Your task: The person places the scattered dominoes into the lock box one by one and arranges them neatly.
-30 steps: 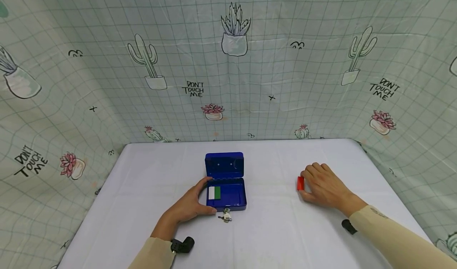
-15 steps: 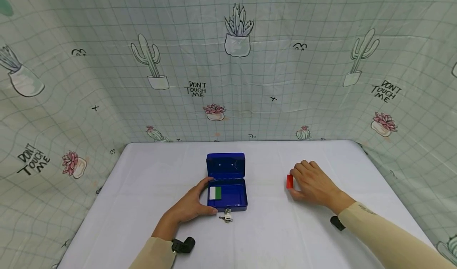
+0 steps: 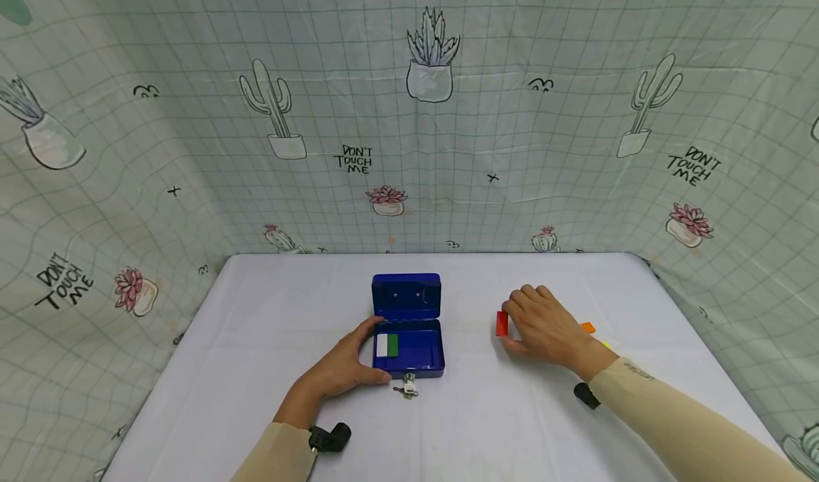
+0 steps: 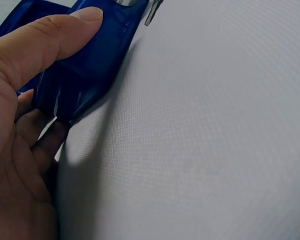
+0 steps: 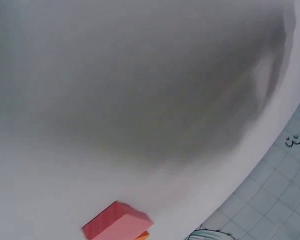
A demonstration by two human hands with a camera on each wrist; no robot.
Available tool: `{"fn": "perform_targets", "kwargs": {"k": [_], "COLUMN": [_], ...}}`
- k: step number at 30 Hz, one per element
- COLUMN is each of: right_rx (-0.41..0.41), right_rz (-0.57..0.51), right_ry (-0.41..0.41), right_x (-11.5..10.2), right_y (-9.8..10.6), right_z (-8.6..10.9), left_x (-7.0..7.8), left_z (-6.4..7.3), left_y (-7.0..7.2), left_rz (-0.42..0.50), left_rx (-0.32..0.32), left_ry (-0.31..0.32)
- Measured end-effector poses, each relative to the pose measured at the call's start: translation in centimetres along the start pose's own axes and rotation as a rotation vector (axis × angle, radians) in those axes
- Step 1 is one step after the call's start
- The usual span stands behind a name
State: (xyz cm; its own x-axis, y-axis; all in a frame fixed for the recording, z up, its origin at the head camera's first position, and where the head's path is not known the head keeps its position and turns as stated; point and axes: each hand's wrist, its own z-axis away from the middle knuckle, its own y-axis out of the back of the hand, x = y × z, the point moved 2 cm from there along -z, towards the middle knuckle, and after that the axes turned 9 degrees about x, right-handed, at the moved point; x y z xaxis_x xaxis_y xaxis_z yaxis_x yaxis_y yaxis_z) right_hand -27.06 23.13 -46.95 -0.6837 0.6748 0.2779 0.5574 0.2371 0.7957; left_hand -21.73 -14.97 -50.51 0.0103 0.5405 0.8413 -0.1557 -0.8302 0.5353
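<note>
A small blue cash box (image 3: 419,345) stands with its lid (image 3: 406,297) raised. Inside, at its left end, a white block (image 3: 382,345) and a green block (image 3: 392,345) lie side by side. My left hand (image 3: 342,361) grips the box's left end, thumb (image 4: 55,37) against the front wall and fingers at the back. Keys (image 3: 407,391) hang from the front lock. To the right of the box, my right hand (image 3: 542,329) pinches a red block (image 3: 502,323) between thumb and fingers. The right wrist view does not show that hand.
Behind the right hand, an orange block (image 3: 586,327) and a bit of a yellow block (image 3: 605,345) show past the wrist. A pinkish-red block (image 5: 117,223) appears low in the right wrist view. A patterned curtain (image 3: 409,148) surrounds the white table (image 3: 294,290).
The right hand has moved left with the red block, nearer the cash box. Orange and yellow blocks have come into sight behind it. My left hand keeps its hold on the box.
</note>
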Motion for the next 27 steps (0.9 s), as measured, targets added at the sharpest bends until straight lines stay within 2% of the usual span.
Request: {"fn": "perform_targets", "kwargs": {"k": [6,17,27], "right_rx": [0.016,-0.017,0.000], "right_rz": [-0.002,-0.025,-0.017], "right_ry": [0.018,0.036,0.062], "right_x": [-1.0,-3.1,-5.3], "right_y": [0.1,0.2,-0.3], "right_z": [-1.1,-3.5,-5.4], "left_x": [0.1,0.1,-0.1], "left_z": [-0.1,-0.1,-0.2], "left_y": [0.0,0.1,0.0], "left_rz": [-0.015,0.000,-0.008], "left_rx": [0.004,0.006,0.000], "left_ry": [0.009,0.004,0.006]}}
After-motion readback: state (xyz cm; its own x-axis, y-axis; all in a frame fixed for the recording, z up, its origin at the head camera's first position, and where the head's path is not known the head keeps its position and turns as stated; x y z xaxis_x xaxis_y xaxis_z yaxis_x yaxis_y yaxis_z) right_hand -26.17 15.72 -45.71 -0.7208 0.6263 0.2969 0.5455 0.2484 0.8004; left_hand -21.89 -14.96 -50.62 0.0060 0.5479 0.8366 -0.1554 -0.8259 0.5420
